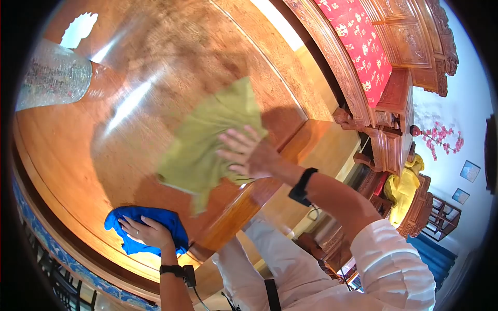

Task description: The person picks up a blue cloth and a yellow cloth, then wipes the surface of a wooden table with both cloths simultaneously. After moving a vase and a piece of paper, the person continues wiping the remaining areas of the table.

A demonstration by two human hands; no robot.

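Note:
My right hand (254, 155) lies with fingers spread on top of a yellow-green cloth (207, 132), pressing it against the brown wooden tabletop (171, 57). The cloth is spread out wide, slightly blurred, with one corner hanging toward the table's edge. To the left, my left hand (148, 232) rests with its fingers extended over a bunched blue cloth (174, 223) near the table's rim. Both palms face down, and each covers part of its cloth. Dark bands are on both wrists.
A clear textured glass vessel (57, 72) stands on the table at the far left, beside a white jagged-edged patch (79, 30). A carved wooden bench with a red patterned cushion (358, 46) is beyond the table. Yellow fabric (404, 189) and pink blossoms (443, 137) are at right.

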